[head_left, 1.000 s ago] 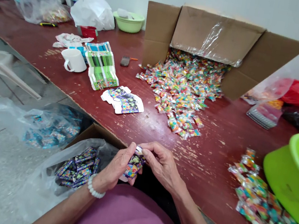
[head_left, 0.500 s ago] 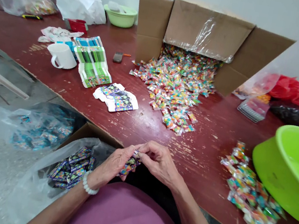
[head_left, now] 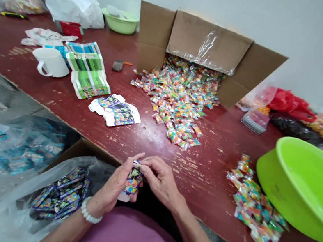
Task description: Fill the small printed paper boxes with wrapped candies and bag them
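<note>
My left hand (head_left: 113, 183) is closed around a small dark-purple printed carton (head_left: 133, 179), with a white flap showing at its lower end. At the carton's top edge, the thumb and fingers of my right hand (head_left: 161, 180) pinch the end. Whether anything is inside cannot be seen. Beyond my hands lie flat dark-printed cartons (head_left: 123, 115) and flat green-printed cartons (head_left: 89, 77). Small clear packets of colourful candy (head_left: 181, 95) spill from an open cardboard box (head_left: 208, 41). To my left below the table, filled dark-purple cartons (head_left: 65, 196) lie in a plastic-lined box.
More candy packets (head_left: 254, 206) lie beside a big green basin (head_left: 282, 182) on the right. A white mug (head_left: 51, 63) and a pale green bowl (head_left: 120, 24) stand at left. Blue packs (head_left: 24, 153) fill a clear bag below the table edge (head_left: 56, 115).
The carton has turned more upright, its printed face and white lower flap now showing. My left fingers have straightened along its side. The view has swung slightly right.
</note>
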The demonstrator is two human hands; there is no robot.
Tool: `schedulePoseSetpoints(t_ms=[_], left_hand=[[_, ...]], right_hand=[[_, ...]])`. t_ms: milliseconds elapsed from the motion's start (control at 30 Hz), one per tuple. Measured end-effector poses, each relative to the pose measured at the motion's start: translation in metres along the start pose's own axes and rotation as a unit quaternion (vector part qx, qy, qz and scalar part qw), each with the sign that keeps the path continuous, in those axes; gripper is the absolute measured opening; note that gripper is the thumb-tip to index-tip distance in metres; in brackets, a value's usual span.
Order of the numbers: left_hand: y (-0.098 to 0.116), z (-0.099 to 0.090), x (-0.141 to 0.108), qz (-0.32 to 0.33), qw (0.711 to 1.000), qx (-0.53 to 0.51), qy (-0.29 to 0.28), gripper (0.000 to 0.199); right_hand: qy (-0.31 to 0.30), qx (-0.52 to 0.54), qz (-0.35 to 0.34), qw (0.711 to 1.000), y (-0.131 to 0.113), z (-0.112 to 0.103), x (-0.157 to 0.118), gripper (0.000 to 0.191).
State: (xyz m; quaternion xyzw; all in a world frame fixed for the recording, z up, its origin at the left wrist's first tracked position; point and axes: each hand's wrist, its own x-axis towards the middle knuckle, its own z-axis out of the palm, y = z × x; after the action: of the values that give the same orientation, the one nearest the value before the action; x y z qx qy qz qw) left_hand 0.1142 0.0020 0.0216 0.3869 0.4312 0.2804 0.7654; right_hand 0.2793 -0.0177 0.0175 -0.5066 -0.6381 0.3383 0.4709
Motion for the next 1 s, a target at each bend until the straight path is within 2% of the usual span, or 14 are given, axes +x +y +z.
schedulePoseSetpoints(t_ms=[67,100,167,233,333,500,567,667,733,800,867,933,1000], left_hand=[[0.001,0.001,0.0,-0.002,0.999,-0.038,-0.019,0.063],[0.001,0.001,-0.001,-0.007,0.998,-0.055,-0.026,0.058],[0.001,-0.002,-0.004,-0.024,0.997,-0.071,-0.033,0.047],[-0.003,-0.008,-0.008,-0.038,0.996,-0.065,-0.039,0.041],[-0.012,-0.023,-0.016,-0.067,0.995,-0.033,-0.067,0.042],[-0.014,-0.063,-0.027,-0.089,0.994,0.036,-0.055,0.054],[-0.007,-0.083,-0.03,-0.102,0.987,0.101,-0.068,0.054],[0.005,-0.108,-0.034,-0.126,0.967,0.197,-0.099,0.043],[0.01,-0.116,-0.036,-0.12,0.967,0.212,-0.074,0.046],[0.012,-0.114,-0.035,-0.094,0.98,0.177,-0.014,0.055],[0.014,-0.104,-0.033,-0.065,0.989,0.125,0.043,0.055],[0.015,-0.089,-0.029,-0.033,0.994,0.071,0.081,0.051],[0.016,-0.073,-0.026,-0.001,0.996,0.031,0.088,0.046]], right_hand=[[0.019,-0.077,-0.019,0.997,0.016,-0.022,0.012,0.018],[0.066,-0.134,-0.014,0.989,0.026,-0.034,0.019,0.018],[0.15,-0.265,0.031,0.952,0.047,-0.056,0.029,0.021],[0.166,-0.366,0.108,0.909,0.065,-0.073,0.033,0.026],[0.159,-0.395,0.162,0.89,0.081,-0.085,0.032,0.025],[0.129,-0.354,0.199,0.905,0.079,-0.09,0.019,0.017],[0.138,-0.289,0.209,0.924,0.073,-0.09,0.013,0.02],[0.166,-0.116,0.212,0.956,0.06,-0.085,0.005,0.029],[0.161,0.003,0.222,0.962,0.046,-0.076,0.0,0.034],[0.122,0.093,0.228,0.961,0.029,-0.063,-0.003,0.032],[0.067,0.127,0.202,0.969,0.011,-0.046,-0.007,0.026],[0.013,0.116,0.157,0.981,-0.004,-0.027,-0.01,0.019],[-0.016,0.067,0.116,0.991,-0.014,-0.01,-0.013,0.013]])
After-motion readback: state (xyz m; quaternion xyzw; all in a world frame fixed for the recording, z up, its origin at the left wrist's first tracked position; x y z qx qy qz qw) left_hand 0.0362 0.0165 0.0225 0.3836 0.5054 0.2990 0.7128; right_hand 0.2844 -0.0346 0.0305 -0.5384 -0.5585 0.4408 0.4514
